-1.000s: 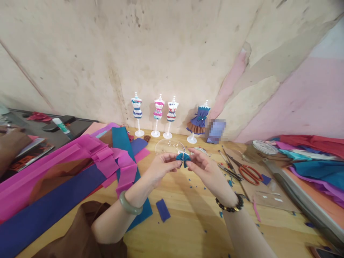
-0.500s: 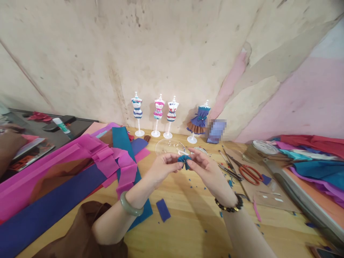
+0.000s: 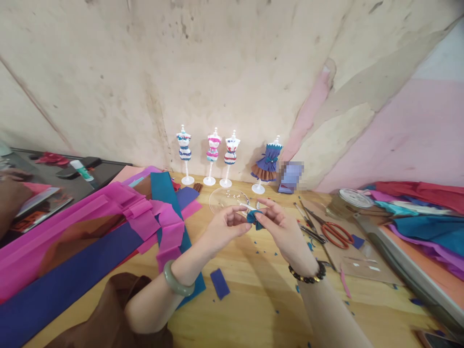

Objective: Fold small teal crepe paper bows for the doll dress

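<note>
In front of me, my right hand [image 3: 281, 227] pinches a small teal crepe paper bow [image 3: 257, 220] between thumb and fingers. My left hand [image 3: 224, 227] has its thumb and index finger closed on the bow's left edge. Just beyond the fingers lies a clear round dish [image 3: 213, 198] with small pale beads in it. Behind it, a dress-form stand [image 3: 267, 162] wears a blue and brown ruffled dress with a teal bow. Several white mini dress forms [image 3: 213, 147] stand to its left.
Magenta paper strips [image 3: 108, 212] and a long blue strip [image 3: 79, 263] spread on the left, near a glue stick [image 3: 82, 170]. Orange-handled scissors [image 3: 337, 234] lie right, by a jar [image 3: 350, 203]. A blue paper piece [image 3: 219, 283] lies in front. Another person's hand [image 3: 12, 193] shows far left.
The bow has shifted slightly right and turned in my fingers, so its pinched middle no longer faces me. My left thumb has moved right with it.
</note>
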Motion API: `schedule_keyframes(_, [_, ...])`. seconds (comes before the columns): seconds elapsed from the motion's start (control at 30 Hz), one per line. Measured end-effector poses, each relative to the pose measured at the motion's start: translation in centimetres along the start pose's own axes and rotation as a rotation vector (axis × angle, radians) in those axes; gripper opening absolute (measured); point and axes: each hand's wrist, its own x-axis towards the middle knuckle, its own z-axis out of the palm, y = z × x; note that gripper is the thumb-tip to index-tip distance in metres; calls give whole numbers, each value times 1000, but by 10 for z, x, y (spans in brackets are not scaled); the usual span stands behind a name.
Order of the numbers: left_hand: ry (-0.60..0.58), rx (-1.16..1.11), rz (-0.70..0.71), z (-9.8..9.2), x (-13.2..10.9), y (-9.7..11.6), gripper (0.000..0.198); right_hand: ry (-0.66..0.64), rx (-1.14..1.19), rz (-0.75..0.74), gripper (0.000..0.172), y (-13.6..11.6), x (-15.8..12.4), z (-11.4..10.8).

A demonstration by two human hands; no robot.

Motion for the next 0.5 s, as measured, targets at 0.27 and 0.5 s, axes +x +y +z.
schedule_keyframes(0.27, [32, -26, -17, 2, 0, -1, 47, -44, -11, 6, 45, 1, -2, 8])
schedule_keyframes(0.5, [112, -95, 15, -1, 3, -6, 44, -65, 31, 119, 52, -3, -3, 8])
